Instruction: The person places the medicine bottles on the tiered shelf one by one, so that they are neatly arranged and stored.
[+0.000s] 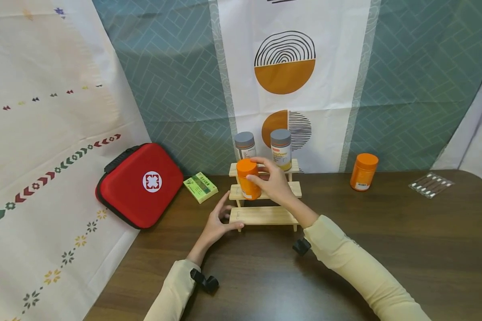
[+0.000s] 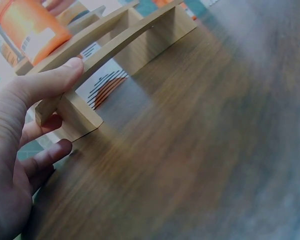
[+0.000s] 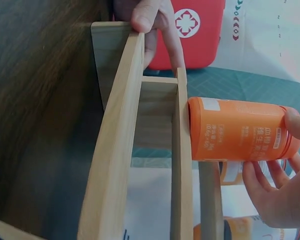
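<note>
A three-tier wooden stand (image 1: 265, 216) stands on the table. My left hand (image 1: 214, 224) grips its left end, the thumb (image 2: 65, 77) on the lowest tier and the fingers around the side. By its lid, my right hand (image 1: 276, 183) holds an orange bottle (image 1: 247, 178) upright at the left part of the middle tier. The right wrist view shows the base of this bottle (image 3: 240, 129) against that tier. Two grey-capped bottles, one at left (image 1: 245, 143) and one at right (image 1: 281, 149), occupy the top tier.
Left of the stand are a red first-aid case (image 1: 144, 191) and a small green-yellow box (image 1: 201, 187). Another orange bottle (image 1: 364, 173) stands to the right, with a clear packet of cotton swabs (image 1: 431, 185) beyond it. Patterned cloths (image 1: 176, 80) hang behind and at left.
</note>
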`<state>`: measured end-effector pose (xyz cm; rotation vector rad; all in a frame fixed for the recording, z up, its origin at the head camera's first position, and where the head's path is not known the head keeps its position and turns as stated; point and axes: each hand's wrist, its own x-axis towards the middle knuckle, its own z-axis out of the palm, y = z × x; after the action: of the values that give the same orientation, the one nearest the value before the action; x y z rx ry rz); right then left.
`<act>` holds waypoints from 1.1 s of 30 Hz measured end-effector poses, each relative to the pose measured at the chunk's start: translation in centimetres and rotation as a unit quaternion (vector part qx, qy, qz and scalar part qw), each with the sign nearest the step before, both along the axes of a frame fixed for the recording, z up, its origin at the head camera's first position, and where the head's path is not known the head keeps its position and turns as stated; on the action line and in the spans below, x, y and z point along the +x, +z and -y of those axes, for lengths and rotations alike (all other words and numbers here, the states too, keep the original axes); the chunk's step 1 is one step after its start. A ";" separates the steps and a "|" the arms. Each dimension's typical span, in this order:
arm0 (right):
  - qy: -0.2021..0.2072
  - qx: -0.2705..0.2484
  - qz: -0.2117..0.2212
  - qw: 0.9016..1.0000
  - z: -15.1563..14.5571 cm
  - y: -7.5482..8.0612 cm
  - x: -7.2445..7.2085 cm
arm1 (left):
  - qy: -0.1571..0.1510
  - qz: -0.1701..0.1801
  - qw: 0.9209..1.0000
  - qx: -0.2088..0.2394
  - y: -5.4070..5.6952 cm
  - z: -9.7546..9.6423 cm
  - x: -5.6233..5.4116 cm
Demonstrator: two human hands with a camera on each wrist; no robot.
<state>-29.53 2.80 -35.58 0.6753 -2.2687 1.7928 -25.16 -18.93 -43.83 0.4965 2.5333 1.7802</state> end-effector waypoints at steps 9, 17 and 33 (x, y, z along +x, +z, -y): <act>-0.021 0.059 -0.030 0.998 -1.0 0.0 0.8 | -0.002 -0.005 1.000 0.000 0.0 -0.3 0.0; -0.041 0.091 -0.067 0.993 -2.2 0.1 1.7 | -0.003 -0.027 1.000 0.005 -0.1 0.0 -0.1; -0.060 0.092 -0.103 0.989 -5.9 -0.5 2.6 | 0.001 -0.016 1.000 -0.005 0.2 0.0 -0.1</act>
<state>-26.89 8.74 -36.11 0.7034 -2.2979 1.4025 -25.22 -18.94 -43.63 0.5261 2.5626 1.7751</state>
